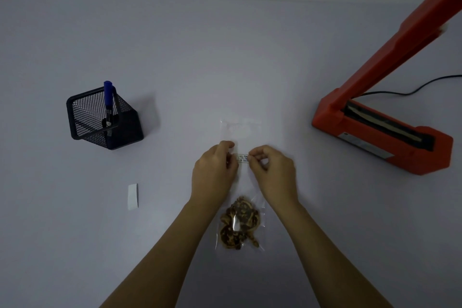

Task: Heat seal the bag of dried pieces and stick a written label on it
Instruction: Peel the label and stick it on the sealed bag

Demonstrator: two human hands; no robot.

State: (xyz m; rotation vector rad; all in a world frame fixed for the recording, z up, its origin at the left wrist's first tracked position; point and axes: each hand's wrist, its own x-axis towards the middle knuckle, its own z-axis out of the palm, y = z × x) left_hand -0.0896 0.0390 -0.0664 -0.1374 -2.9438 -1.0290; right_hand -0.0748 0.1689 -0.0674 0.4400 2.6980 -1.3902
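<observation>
Two hands, left hand and right hand, pinching a small written white label taut by its ends, apparently to align it above the clear plastic bag of brown dried pieces flat on the pale counter.

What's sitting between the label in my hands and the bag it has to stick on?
Nothing visible. Both hands, left hand and right hand, pinch the written label by its ends directly over the clear bag. The dried pieces lie bunched at the near end, away from the label.
</observation>
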